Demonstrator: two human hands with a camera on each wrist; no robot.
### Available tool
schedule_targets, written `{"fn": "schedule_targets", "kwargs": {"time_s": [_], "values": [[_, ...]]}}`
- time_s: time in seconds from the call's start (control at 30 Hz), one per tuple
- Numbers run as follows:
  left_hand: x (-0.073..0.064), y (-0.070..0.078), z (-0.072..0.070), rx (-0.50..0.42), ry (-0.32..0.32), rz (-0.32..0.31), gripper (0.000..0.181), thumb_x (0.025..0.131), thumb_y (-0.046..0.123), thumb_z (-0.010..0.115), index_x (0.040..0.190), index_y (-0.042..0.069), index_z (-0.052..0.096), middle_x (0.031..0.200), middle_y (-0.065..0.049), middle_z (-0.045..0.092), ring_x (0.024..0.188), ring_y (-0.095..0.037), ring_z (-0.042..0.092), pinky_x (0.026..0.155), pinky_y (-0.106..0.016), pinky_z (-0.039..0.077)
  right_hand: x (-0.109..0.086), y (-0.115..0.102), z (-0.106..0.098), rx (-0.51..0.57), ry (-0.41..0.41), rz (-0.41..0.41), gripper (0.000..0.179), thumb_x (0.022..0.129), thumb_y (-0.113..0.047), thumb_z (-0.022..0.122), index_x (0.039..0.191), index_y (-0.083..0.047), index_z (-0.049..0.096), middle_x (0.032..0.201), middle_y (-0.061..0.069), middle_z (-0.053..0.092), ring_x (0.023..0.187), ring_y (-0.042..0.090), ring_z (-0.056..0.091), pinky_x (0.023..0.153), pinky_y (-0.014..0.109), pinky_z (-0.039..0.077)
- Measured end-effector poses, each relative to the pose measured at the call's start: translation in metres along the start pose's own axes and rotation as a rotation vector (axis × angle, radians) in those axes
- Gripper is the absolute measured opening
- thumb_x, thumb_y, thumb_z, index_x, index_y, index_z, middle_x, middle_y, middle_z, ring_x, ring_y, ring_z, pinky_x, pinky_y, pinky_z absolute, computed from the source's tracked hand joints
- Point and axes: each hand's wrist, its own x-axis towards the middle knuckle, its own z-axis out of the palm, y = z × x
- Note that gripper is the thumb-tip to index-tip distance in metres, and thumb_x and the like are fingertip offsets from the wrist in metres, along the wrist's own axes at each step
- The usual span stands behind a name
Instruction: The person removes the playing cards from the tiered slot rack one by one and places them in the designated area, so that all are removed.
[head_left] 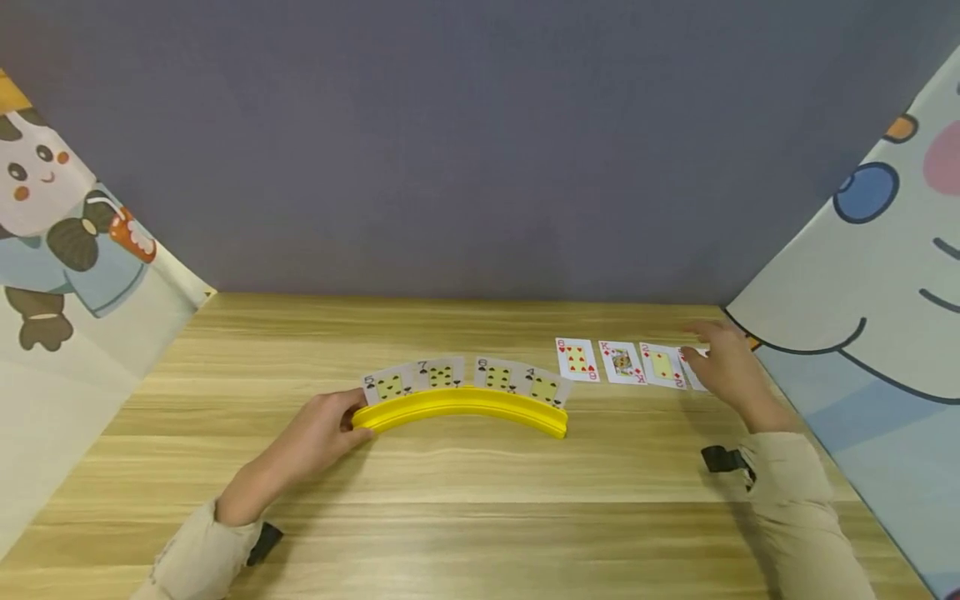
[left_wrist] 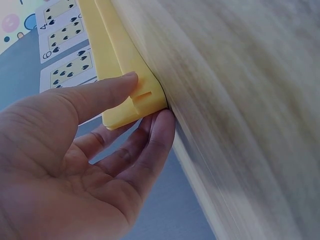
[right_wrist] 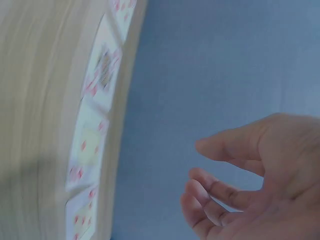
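Note:
A curved yellow card holder (head_left: 465, 402) stands on the table, with the 5 (head_left: 389, 386), 7 (head_left: 441, 376), 6 (head_left: 497, 377) and 4 of spades (head_left: 543, 387) upright in its slot. My left hand (head_left: 307, 437) grips the holder's left end, thumb (left_wrist: 107, 92) on the near face and fingers behind. To the right, the red 8 (head_left: 577, 359), king of diamonds (head_left: 622, 363) and 2 of diamonds (head_left: 662, 365) lie face up in a row. Above the last card (head_left: 692, 371), partly hidden, my right hand (head_left: 723, 367) hovers with loosely bent fingers, holding nothing.
The wooden table (head_left: 480, 517) meets a grey wall (head_left: 465, 150) at the back. Panels with cartoon prints flank it, the left panel (head_left: 82, 400) and the right panel (head_left: 832, 333); the right one stands close to my right arm.

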Motion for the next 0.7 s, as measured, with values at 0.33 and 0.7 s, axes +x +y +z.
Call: {"fn": "schedule_targets", "kwargs": {"time_s": [0.33,0.7], "values": [[-0.003,-0.005,-0.009,0.023,0.006,0.011,0.032,0.083,0.007,0.080,0.112,-0.001,0.067,0.110,-0.018,0.070,0.085,-0.017,0.065,0.068,-0.026,0.057,-0.002,-0.060,0.027,0.173,0.039,-0.111,0.030,0.090,0.009,0.064,0.119,0.009,0.062,0.116,0.030,0.061,0.103,0.044,0.058,0.080,0.058,0.052],[0.001,-0.001,0.000,0.007,0.004,0.014,0.037,0.083,0.006,0.079,0.116,-0.002,0.066,0.111,-0.019,0.070,0.087,-0.017,0.066,0.068,-0.024,0.057,-0.024,-0.105,0.048,0.229,0.073,-0.237,0.016,0.091,0.004,0.066,0.098,-0.009,0.063,0.098,0.003,0.068,0.088,0.014,0.061,0.076,0.031,0.054]]}}
